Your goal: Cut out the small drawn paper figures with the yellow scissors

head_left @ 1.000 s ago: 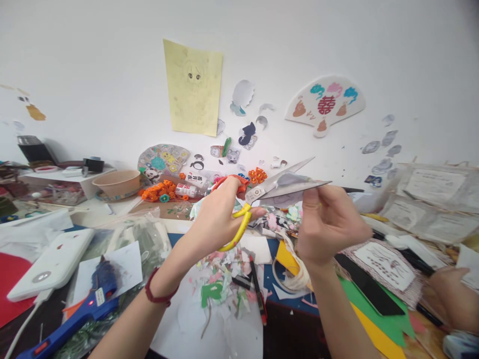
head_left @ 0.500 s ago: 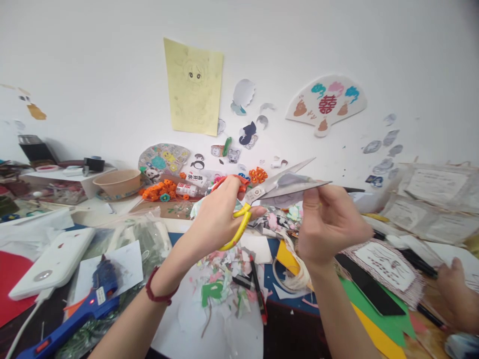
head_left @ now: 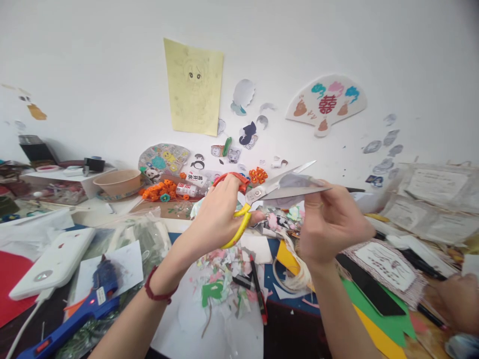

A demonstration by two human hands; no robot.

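My left hand [head_left: 220, 214] grips scissors [head_left: 255, 194] with one red and one yellow handle loop, its fingers wrapped through them. The blades stand apart and point to the right. Between them is a small grey-white piece of paper [head_left: 294, 180]. My right hand [head_left: 335, 224] pinches the right end of that paper, close to the blade tips. Part of the paper is hidden by the lower blade and my fingers. Below my hands, paper scraps [head_left: 220, 276] lie on a white sheet [head_left: 202, 331].
A blue glue gun [head_left: 95, 299] and a white power bank [head_left: 52, 263] lie at left. Near the scraps are a red-black pen [head_left: 258, 291] and a cord coil [head_left: 288, 274]. At right are a black phone [head_left: 377, 294], green paper and another person's hand [head_left: 460, 299].
The lower scissor blade has tilted slightly downward at its tip, and my right hand has shifted a little to the right. At far right the other person's hand has moved lower.
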